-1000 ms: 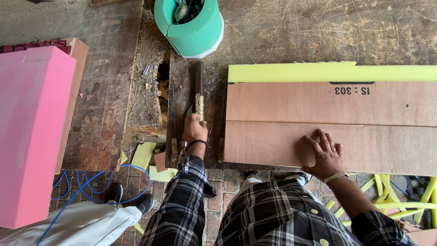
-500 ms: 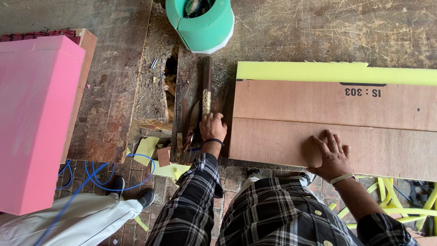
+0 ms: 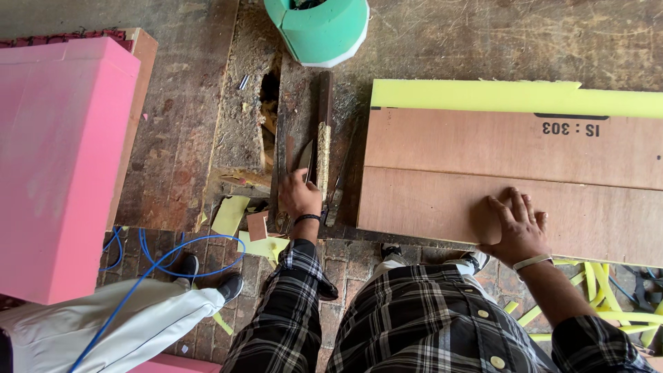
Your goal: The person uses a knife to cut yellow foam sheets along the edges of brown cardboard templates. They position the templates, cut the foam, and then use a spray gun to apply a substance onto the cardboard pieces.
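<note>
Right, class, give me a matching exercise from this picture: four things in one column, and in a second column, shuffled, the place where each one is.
Things
1. right hand
2. left hand
3. green foam cylinder
4. pink foam block

Places
A. along the left edge of the view
B. flat on the brown board
C. at the top of the view, beyond the left hand
D. at the tools lying beside the board's left end

Pairs: 1-B, 2-D, 3-C, 4-A
</note>
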